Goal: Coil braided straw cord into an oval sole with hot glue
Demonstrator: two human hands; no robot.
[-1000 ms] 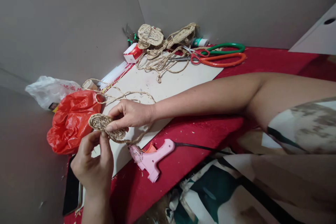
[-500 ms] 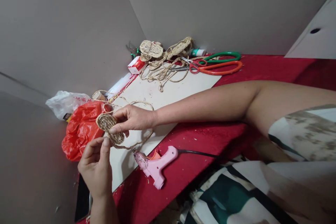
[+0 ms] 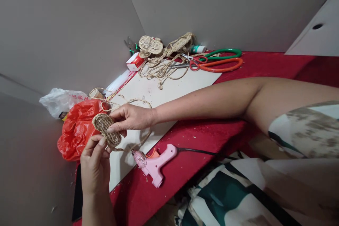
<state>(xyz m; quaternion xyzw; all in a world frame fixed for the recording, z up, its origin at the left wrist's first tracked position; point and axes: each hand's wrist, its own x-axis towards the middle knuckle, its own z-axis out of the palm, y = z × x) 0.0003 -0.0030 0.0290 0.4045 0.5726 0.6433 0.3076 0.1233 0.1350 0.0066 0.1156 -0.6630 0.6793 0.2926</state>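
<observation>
A small sole coiled from braided straw cord (image 3: pixel 107 127) is held in the air between my two hands. My right hand (image 3: pixel 129 119) reaches in from the right and grips its near side, thumb on the face. My left hand (image 3: pixel 95 160), coming up from the bottom, pinches the lower edge of the sole with thumb and fingertips. From that edge the loose straw cord (image 3: pixel 144 141) loops off to the right over the white board. A pink glue gun (image 3: pixel 156 164) lies just beside the cord, its nozzle toward the sole.
A red plastic bag (image 3: pixel 76 130) and white plastic bag (image 3: pixel 62 102) lie at left. At the back are straw soles (image 3: pixel 150 45), red-handled scissors (image 3: pixel 195 63), larger green-and-orange-handled scissors (image 3: pixel 225 67) and a red-and-white box (image 3: pixel 135 62). The white board (image 3: pixel 169 102) rests on red cloth (image 3: pixel 190 141).
My left fingers have closed in on the sole's lower edge, where the cord leaves it. The right hand keeps its grip. The whole view has shifted slightly.
</observation>
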